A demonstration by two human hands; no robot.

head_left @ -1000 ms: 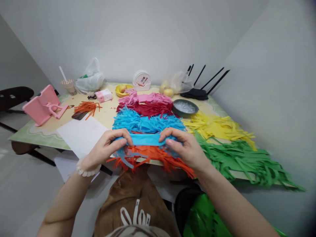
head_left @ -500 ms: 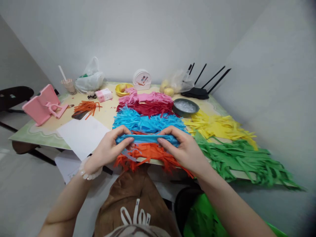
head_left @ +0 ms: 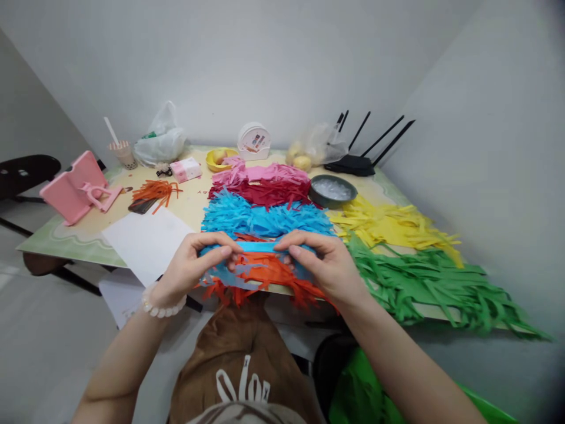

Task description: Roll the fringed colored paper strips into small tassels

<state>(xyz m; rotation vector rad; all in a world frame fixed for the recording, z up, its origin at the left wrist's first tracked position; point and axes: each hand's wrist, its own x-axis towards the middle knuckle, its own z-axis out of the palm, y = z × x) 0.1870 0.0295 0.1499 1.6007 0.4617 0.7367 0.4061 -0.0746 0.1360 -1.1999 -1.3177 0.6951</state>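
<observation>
Hands: left hand [head_left: 188, 271] and right hand [head_left: 329, 268] hold a blue paper strip [head_left: 258, 246] over the near table [head_left: 189, 203] edge.
Fingers: fingers [head_left: 218, 240] of each hand pinch one strip end, with the strip stretched between them.
Beneath: orange fringe [head_left: 267, 272] lies just under the strip.
Beyond: blue fringe pile [head_left: 260, 219].

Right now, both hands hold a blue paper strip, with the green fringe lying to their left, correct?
No: the head view shows the green fringe lying to their right. The left hand and right hand do hold the blue paper strip.
</observation>
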